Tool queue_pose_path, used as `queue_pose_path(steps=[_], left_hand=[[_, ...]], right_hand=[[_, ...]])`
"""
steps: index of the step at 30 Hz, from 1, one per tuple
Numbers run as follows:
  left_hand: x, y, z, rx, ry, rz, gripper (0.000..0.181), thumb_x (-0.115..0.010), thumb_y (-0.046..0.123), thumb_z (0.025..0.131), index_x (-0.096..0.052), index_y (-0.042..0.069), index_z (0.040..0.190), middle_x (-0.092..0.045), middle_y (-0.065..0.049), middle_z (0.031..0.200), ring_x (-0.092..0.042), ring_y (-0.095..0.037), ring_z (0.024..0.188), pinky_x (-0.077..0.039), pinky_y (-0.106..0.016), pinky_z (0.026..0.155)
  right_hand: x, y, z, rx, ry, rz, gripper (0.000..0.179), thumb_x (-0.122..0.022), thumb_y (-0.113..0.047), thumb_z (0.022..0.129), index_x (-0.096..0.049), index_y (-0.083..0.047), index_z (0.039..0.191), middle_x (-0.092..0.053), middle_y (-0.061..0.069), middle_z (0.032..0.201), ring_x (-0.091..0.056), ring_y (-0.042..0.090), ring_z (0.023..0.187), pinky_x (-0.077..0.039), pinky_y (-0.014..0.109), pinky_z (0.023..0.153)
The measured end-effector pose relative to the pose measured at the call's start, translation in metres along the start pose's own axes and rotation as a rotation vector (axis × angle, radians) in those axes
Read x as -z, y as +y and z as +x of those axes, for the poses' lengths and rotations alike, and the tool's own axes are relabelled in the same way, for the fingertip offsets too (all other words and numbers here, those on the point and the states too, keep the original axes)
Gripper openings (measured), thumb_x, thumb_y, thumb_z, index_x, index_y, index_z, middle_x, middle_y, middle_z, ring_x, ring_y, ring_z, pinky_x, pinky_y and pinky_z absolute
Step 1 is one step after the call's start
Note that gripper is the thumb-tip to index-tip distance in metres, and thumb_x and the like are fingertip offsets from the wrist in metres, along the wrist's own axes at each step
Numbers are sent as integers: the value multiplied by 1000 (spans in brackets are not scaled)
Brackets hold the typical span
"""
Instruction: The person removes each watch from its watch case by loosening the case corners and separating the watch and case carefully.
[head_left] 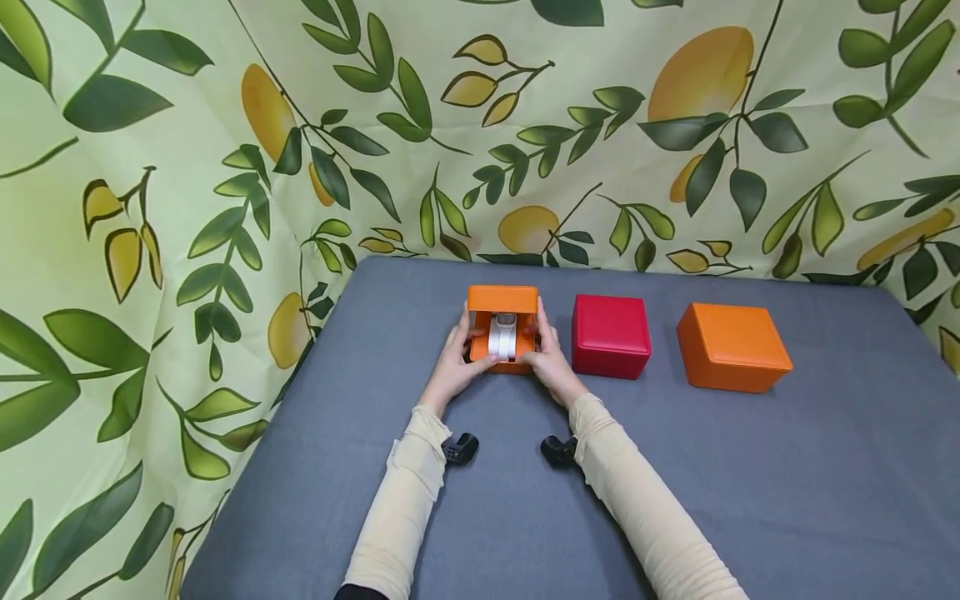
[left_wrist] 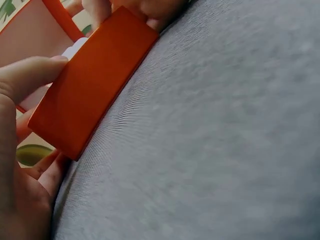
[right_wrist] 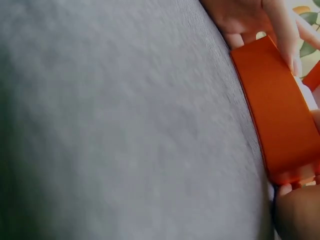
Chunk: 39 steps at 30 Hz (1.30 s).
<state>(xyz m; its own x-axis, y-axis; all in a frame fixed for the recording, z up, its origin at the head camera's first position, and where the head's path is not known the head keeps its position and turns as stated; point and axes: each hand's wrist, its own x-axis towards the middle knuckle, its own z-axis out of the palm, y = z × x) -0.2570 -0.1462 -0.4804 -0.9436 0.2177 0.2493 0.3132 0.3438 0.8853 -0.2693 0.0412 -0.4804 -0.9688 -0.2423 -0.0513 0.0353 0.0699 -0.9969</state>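
White wristwatch (head_left: pixel 503 337) sits inside an open orange box (head_left: pixel 512 367), lid (head_left: pixel 502 298) raised at 12 o'clock. Left hand (head_left: pixel 457 357) grips the box at 9 o'clock, right hand (head_left: pixel 551 358) at 3, thumbs (left_wrist: pixel 35 75) by the near rim; each grip pinches the box. Judged as it lies: box opened, watch in place, lid not down. Red box (head_left: pixel 611 337) just beside at 3 o'clock, second orange box (head_left: pixel 731 346) farther along that line; both closed, neither touched. All on the blue-grey table (head_left: pixel 495 533). Contents of the closed boxes hidden; watch dial too small to read. Wrist views cut off the open box, showing mostly its front and a white sliver, presumably watch. Some fingertips hidden.
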Motion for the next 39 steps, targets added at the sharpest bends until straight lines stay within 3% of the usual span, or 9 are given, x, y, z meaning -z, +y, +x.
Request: queue_pose_path(steps=[4, 6, 11, 20, 23, 26, 30, 34, 39], left_hand=[[-1, -16, 8, 12, 27, 57, 95, -69, 11, 82, -5, 24, 151, -44, -21, 127, -51, -31, 117, -43, -48, 99], [-1, -18, 9, 11, 30, 58, 95, -68, 8, 81, -5, 23, 151, -45, -20, 126, -51, -32, 118, -42, -50, 99], [-3, -18, 9, 6, 12, 72, 95, -68, 8, 81, -5, 20, 151, -45, -21, 121, -51, -33, 119, -42, -48, 101], [-3, -16, 8, 37, 7, 82, 94, -66, 7, 82, -4, 17, 151, -43, -24, 123, -48, -36, 121, -39, -50, 103], [-3, -16, 7, 32, 14, 99, 94, -66, 10, 82, -3, 21, 151, -43, -22, 124, -49, -35, 120, -39, -50, 103], [-4, -18, 5, 8, 32, 83, 95, -66, 9, 83, 0, 20, 151, -44, -22, 125, -49, -33, 119, -41, -50, 102], [-5, -6, -1, -17, 44, -46, 96, -65, 1, 83, 2, 12, 150, -47, -28, 122, -50, -39, 116, -41, -51, 100], [-4, 11, -6, -24, 45, -104, 82, -64, -1, 83, -9, 5, 144, -48, -32, 120, -49, -44, 116, -40, -53, 100], [-4, 4, -6, -50, 70, -45, 78, -64, 0, 84, -17, 6, 145, -50, -30, 119, -50, -41, 117, -42, -52, 98]], right_hand=[[5, 3, 4, 8, -6, -123, 102, -54, 5, 79, 5, -46, 145, -35, 15, 125, -30, 24, 122, -31, 35, 99], [8, 3, 3, 24, -17, -209, 100, -55, -1, 81, 7, -44, 145, -38, 14, 123, -34, 25, 120, -33, 38, 100], [14, 5, -1, 67, -32, -353, 97, -56, -10, 83, 12, -38, 146, -42, 13, 123, -34, 29, 122, -14, 50, 111], [11, 5, -18, 222, -59, -168, 83, -58, -3, 89, -1, -14, 149, -40, 28, 131, -39, 42, 127, -30, 54, 108], [11, 5, -18, 211, -51, -190, 81, -57, -4, 90, -3, -13, 150, -40, 27, 132, -38, 41, 128, -29, 54, 108], [12, 13, -13, 193, -32, -321, 81, -55, -10, 92, -1, -19, 151, -40, 21, 134, -36, 37, 129, -28, 52, 111], [9, 9, -13, 148, 5, -480, 80, -51, -15, 92, 4, -23, 150, -39, 17, 134, -31, 35, 126, -24, 50, 109], [7, 6, -12, 128, 33, -507, 81, -49, -15, 90, 4, -22, 150, -40, 17, 133, -30, 34, 123, -24, 49, 106], [4, 5, -13, 109, 38, -508, 80, -49, -15, 90, 4, -22, 150, -41, 17, 133, -31, 34, 122, -24, 47, 105]])
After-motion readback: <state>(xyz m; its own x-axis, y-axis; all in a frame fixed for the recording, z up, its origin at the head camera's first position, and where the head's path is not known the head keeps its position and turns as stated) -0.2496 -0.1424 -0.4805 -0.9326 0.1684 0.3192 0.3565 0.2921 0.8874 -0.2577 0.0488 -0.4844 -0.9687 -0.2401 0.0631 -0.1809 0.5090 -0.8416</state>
